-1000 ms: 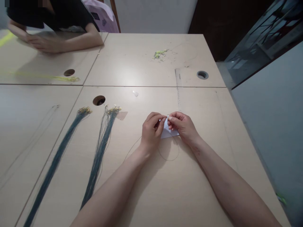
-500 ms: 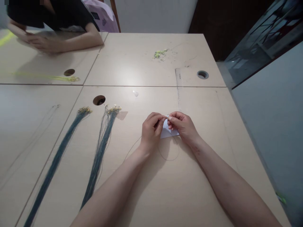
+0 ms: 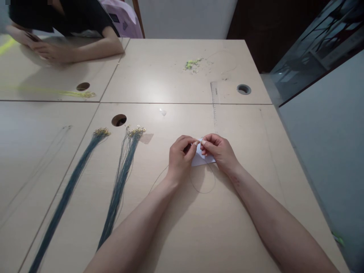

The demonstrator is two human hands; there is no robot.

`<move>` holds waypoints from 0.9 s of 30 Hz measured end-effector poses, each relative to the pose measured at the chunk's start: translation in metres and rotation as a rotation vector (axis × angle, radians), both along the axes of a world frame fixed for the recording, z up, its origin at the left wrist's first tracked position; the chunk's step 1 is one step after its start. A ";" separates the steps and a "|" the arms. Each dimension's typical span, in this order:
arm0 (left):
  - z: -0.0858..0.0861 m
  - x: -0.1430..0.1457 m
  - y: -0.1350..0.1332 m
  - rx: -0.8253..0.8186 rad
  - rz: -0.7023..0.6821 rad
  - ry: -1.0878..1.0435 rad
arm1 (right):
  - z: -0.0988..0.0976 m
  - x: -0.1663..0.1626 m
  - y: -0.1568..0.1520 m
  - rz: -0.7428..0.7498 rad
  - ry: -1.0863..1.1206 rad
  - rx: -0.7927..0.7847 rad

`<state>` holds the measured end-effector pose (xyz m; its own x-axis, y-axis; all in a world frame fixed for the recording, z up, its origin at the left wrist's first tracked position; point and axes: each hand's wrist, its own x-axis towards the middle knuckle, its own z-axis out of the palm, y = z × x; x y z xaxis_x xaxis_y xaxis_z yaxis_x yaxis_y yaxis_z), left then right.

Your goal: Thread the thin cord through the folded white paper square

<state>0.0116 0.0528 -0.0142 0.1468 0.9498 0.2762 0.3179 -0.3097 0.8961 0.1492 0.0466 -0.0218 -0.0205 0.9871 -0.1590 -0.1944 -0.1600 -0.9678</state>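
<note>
My left hand (image 3: 179,157) and my right hand (image 3: 219,151) meet fingertip to fingertip over the middle of the table, both pinched. Between the fingertips is something tiny that I cannot make out. A thin grey cord (image 3: 202,189) loops on the table below my wrists and runs up toward my fingers. A small white piece of paper (image 3: 199,160) lies under and between my hands.
Two bundles of blue-green cords with gold clasps (image 3: 119,182) (image 3: 68,189) lie at left. A clear ruler (image 3: 214,99) and yellow-green scraps (image 3: 192,64) sit beyond. Cable holes (image 3: 118,120) (image 3: 243,89) pierce the tables. Another person's hands (image 3: 51,51) rest at far left. The table edge (image 3: 295,159) runs at right.
My hands stay almost where they were; the fingertips shift slightly as they pinch together. The other person's hands move a little at the far left.
</note>
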 end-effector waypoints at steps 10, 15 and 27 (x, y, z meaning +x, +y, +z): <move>-0.001 0.001 0.001 0.003 -0.020 -0.029 | 0.001 0.000 0.000 -0.004 0.022 -0.015; -0.001 0.001 0.002 0.037 -0.014 -0.002 | 0.001 0.000 0.000 -0.001 0.021 -0.021; -0.001 -0.001 0.002 0.047 -0.024 0.000 | 0.002 0.000 0.000 0.004 0.026 -0.021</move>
